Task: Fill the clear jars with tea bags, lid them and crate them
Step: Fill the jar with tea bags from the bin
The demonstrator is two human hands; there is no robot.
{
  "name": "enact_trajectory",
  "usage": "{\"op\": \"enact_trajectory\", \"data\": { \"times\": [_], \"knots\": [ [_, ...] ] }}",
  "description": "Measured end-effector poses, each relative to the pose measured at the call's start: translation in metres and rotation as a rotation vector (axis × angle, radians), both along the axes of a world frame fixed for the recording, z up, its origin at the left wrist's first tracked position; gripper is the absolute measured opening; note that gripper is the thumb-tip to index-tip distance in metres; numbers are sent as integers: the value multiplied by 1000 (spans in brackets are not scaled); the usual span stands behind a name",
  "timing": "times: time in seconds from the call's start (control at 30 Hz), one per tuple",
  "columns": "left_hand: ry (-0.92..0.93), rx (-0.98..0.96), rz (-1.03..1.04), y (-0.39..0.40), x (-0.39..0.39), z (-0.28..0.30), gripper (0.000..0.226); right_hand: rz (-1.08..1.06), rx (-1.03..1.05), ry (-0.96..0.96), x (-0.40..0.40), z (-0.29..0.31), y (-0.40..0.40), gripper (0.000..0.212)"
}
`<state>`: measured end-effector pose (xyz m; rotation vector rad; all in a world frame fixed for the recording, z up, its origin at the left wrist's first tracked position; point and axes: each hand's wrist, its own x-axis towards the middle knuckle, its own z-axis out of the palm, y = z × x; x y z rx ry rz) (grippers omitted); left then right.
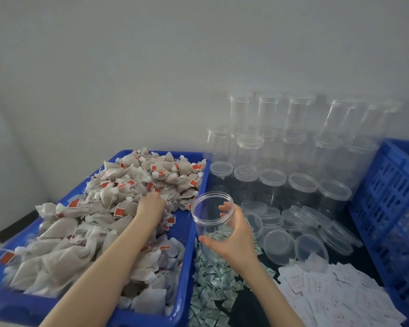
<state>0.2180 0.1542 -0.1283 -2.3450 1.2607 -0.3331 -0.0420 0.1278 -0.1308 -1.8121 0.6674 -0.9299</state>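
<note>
The left hand (151,204) reaches forward on a bare, outstretched arm, palm down, its fingers buried in the tea bags (137,182) and apparently curled. Just right of that pile, the right hand (234,234) grips the open clear jar (211,218), thumb and fingers wrapped round its wall.

Tea bags (118,208) heap high across the blue tray (184,274) at left, leaving bare floor only along its right wall. Stacked lidded jars (272,138) wall off the far side. Loose lids (293,232), green sachets (210,286) and white slips (335,293) cover the near middle. The blue crate (387,208) blocks the right.
</note>
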Motion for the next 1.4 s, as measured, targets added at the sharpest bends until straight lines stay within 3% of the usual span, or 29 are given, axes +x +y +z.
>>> {"op": "enact_trajectory", "data": {
  "times": [0.2, 0.37, 0.6, 0.8, 1.03, 1.23, 1.4],
  "knots": [
    [2, -74, 0, 3, -1, 5, 24, 10, 25, -15, 0, 0, 2, 81],
    [-129, -31, -84, 11, 2, 7, 23, 8, 37, -14, -1, -1, 1, 83],
    [-29, -97, -91, 13, 3, 5, 24, 10, 34, -7, 2, -1, 5, 82],
    [344, -470, -28, 31, 16, 16, 15, 6, 33, 12, 4, -4, 4, 80],
    [1018, -1084, -53, 28, -12, 59, 10, 2, 71, 44, 5, -10, 5, 89],
    [1240, -1258, -293, 39, -72, 105, 4, 23, 100, 65, 5, -15, 6, 94],
    [1343, -1233, -438, 49, -110, 126, 10, 31, 102, 40, 4, -11, 8, 88]
  ]
}}
